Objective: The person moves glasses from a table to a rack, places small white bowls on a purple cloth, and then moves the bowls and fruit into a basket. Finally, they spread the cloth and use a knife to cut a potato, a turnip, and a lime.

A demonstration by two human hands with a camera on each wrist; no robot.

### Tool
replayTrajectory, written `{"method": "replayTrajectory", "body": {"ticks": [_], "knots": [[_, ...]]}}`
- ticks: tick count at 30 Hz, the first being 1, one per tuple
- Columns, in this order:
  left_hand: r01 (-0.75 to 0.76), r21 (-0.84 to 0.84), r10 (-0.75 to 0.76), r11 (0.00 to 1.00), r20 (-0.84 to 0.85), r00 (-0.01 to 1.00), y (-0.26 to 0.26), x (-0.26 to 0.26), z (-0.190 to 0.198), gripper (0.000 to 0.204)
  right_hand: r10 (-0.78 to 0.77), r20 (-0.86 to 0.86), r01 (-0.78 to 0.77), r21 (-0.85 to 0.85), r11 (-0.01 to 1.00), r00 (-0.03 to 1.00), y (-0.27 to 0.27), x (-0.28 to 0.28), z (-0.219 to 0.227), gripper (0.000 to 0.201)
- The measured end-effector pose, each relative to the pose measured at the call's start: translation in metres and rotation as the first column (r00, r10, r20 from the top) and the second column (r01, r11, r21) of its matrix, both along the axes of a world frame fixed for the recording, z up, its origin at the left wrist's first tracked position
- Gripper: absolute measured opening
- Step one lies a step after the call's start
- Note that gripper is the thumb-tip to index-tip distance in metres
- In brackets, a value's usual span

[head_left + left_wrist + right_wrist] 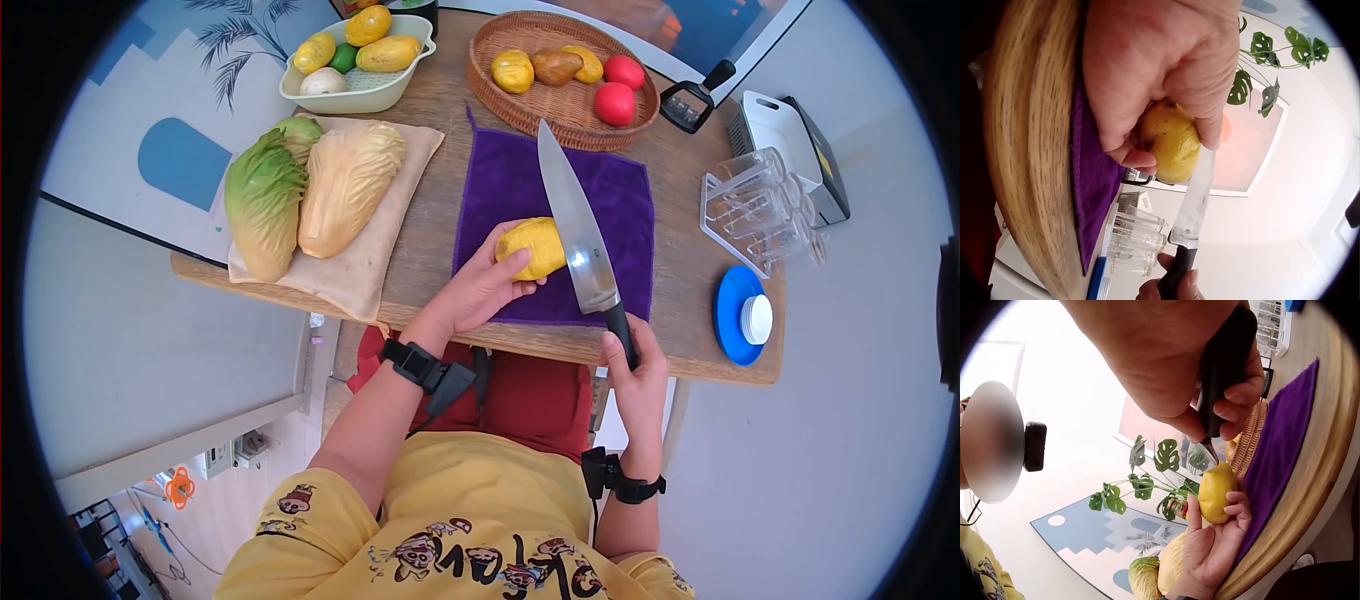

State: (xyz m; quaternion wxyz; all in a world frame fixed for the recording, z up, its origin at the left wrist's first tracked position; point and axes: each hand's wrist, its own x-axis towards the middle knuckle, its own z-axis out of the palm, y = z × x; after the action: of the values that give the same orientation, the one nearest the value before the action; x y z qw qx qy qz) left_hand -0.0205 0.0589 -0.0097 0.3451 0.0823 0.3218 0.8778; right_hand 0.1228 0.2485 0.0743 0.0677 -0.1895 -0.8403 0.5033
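Note:
A yellow, potato-like piece of produce (533, 248) is held in the left hand (482, 285) above a purple cloth (500, 170); the thumb lies on one side and the fingers curl beneath. The right hand (638, 375) grips the black handle (620, 335) of a large knife (575, 215), its tip directed toward the back of the table. In the left wrist view the blade (1196, 197) lies along the side of the produce (1174, 147), by the left thumb. The right wrist view shows the right fingers wrapped round the handle (1222, 372); most of the blade is hidden there.
Cabbages (350, 185) lie on a beige cloth (405, 215) at left. Behind stand a green basket (375, 98) and a wicker tray (490, 95) of produce. A black-handled peeler (690, 103), glasses (765, 205) in a rack and a blue plate (730, 310) are at right.

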Motion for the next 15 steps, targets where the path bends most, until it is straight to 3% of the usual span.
{"method": "replayTrajectory", "body": {"ticks": [8, 15], "knots": [[0.001, 0.018, -0.001, 1.000, 0.026, 1.000, 0.001, 0.000, -0.001, 0.053, 0.073, 0.041, -0.076, 0.087, 0.993, 0.996, -0.006, -0.001, 0.005, 0.027], [0.002, 0.001, -0.002, 1.000, 0.007, 1.000, 0.000, 0.000, 0.001, 0.056, 0.009, -0.049, -0.006, 0.073, 0.997, 0.999, -0.001, 0.000, -0.006, 0.027]]}}
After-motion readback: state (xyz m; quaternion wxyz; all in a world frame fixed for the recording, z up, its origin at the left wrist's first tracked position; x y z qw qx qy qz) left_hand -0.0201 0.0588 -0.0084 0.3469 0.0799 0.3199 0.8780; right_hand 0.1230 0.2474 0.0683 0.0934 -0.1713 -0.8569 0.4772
